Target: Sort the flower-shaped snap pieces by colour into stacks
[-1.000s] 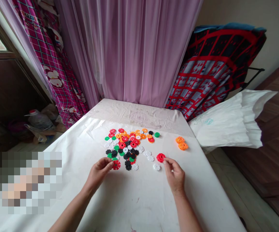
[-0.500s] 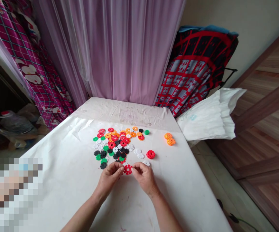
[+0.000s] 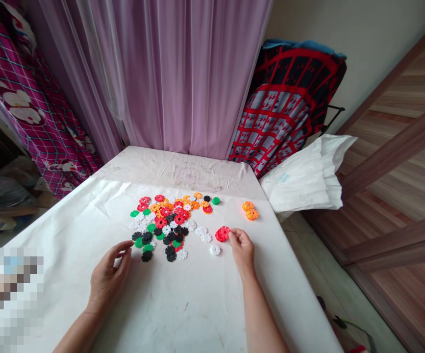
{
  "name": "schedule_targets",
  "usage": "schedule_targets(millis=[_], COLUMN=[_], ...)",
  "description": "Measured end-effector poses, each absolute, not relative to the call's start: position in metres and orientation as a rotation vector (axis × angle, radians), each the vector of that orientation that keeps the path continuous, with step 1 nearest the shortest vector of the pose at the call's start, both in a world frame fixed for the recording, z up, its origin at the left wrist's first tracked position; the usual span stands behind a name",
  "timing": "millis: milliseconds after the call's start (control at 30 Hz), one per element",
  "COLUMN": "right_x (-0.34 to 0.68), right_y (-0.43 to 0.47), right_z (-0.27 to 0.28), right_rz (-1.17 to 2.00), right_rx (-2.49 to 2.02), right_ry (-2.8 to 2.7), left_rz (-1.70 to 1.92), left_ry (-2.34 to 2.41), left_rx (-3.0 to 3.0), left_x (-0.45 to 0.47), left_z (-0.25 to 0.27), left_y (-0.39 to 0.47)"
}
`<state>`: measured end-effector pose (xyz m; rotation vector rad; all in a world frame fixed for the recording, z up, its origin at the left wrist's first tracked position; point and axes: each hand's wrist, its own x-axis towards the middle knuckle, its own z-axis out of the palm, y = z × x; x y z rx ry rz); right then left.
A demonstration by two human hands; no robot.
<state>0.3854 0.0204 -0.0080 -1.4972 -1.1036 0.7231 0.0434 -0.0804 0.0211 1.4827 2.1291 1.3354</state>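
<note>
Taking the mixed pile of notched discs (image 3: 166,220) as the landmark, the red notched discs (image 3: 222,234) lie to its right, slightly toward the person, with a gap of cloth between. The right hand (image 3: 243,251) is by far the nearer hand: its thumb and forefinger are pinched together at the right-hand edge of the red discs, so the discs extend left from the fingertips, toward the pile. Being round, they have no long axis to align; their flat faces appear turned mostly upward, a little tilted.

The left hand (image 3: 108,274) is at the pile's near left corner, its fingertips close to a green disc (image 3: 138,242) there. Its thumb and forefinger are curved with a narrow gap, and nothing shows between them; contact with the green disc cannot be made out.

Right of the pile, between it and the right hand, are a few white discs (image 3: 204,234), with 1 white piece (image 3: 215,250) nearer the person. Farther right of the pile are 2 orange pieces (image 3: 249,210), side by side and touching.

The right thumb is largely hidden by the hand, and how many red discs overlap is too small to count. Discs within the pile cover each other. A pixelated patch (image 3: 6,287) masks whatever is far left of the pile, and both forearms are cut off below.
</note>
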Motion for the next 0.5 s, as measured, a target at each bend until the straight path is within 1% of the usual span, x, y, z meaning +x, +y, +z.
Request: schedule_targets(millis=[167,500], right_x=[0.385,0.387], right_y=[0.019,0.019], right_z=[-0.011,-0.010], right_rz=[0.646,0.601], right_rx=[-1.548,-1.615], right_ry=[-1.200,-1.258], left_rz=[1.305,1.312], left_ry=[2.083,2.050], left_rx=[1.506,1.451], left_x=[0.044,0.042], left_z=[0.018,0.011], left_y=[-0.079,-0.078])
